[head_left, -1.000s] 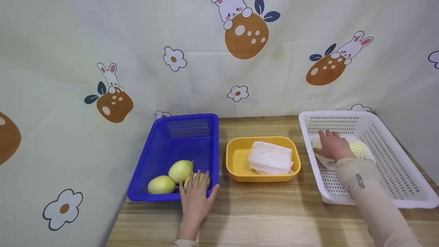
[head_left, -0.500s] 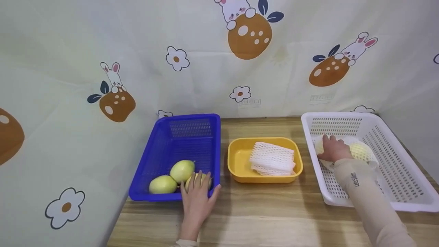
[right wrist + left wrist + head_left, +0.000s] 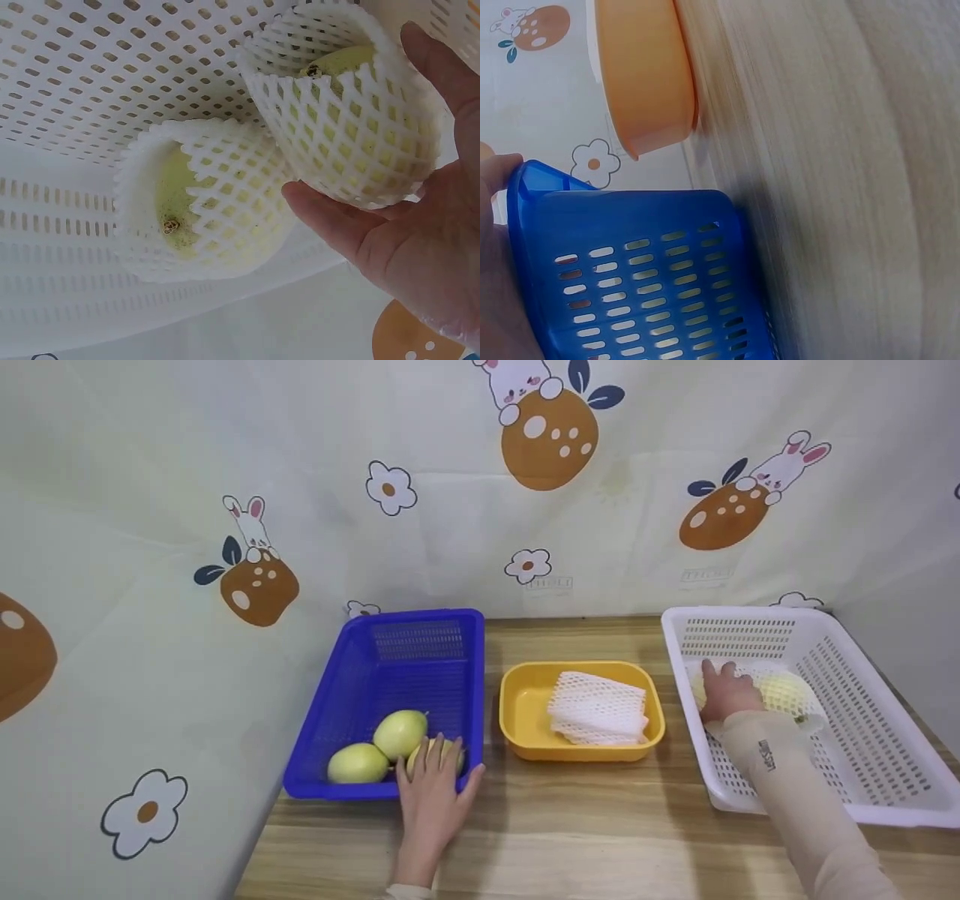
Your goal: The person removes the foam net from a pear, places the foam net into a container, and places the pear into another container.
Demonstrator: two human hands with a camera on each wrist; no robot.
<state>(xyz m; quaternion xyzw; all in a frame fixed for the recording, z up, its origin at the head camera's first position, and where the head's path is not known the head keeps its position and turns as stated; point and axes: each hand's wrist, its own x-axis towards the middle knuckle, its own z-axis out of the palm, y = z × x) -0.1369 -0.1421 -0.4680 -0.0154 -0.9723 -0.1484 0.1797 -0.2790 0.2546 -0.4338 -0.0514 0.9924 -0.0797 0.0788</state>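
Note:
In the head view, my left hand (image 3: 435,791) reaches over the front rim of the blue basket (image 3: 480,660). Its spread fingers rest on a yellow-green pear (image 3: 448,757), and the thumb lies outside the basket. Two more pears (image 3: 401,733) sit beside it. My right hand (image 3: 420,225) is in the white basket (image 3: 885,720), with thumb and fingers extended either side of a pear in a white foam net (image 3: 352,135); a fingertip is at the net's edge. Another netted pear (image 3: 217,202) lies next to it, its stem end showing.
Between the baskets stands a yellow tub (image 3: 521,712) with white foam nets (image 3: 598,709) lying in it. All three containers are on a wooden table (image 3: 570,825). A patterned cloth (image 3: 442,540) hangs behind and to the sides.
My right hand has shifted slightly toward the front of the white basket, and its fingers look more spread. More of the other netted pear shows. My left hand stays on its pear.

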